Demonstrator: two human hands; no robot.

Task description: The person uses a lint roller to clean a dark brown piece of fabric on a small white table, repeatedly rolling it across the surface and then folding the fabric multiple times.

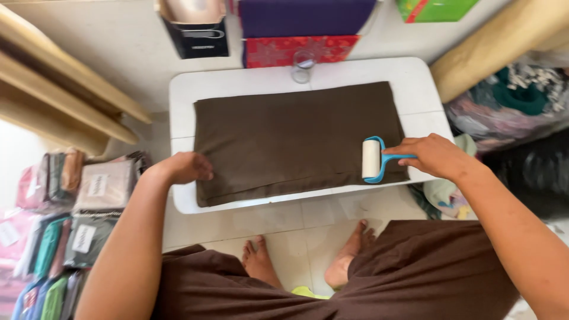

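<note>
A folded dark brown cloth (290, 139) lies flat on a small white table (415, 77). My left hand (186, 167) rests on the cloth's near left edge with fingers curled, pressing it down. My right hand (435, 155) grips the blue handle of a lint roller (373, 159), whose white roll lies on the cloth near its right front corner.
A clear glass (303, 66) stands at the table's far edge. Stacks of packaged folded fabrics (65, 225) fill the floor at left. Fabric rolls (59, 95) lean at far left and upper right. A heap of cloth (510, 106) sits right. My bare feet (308, 255) are below the table.
</note>
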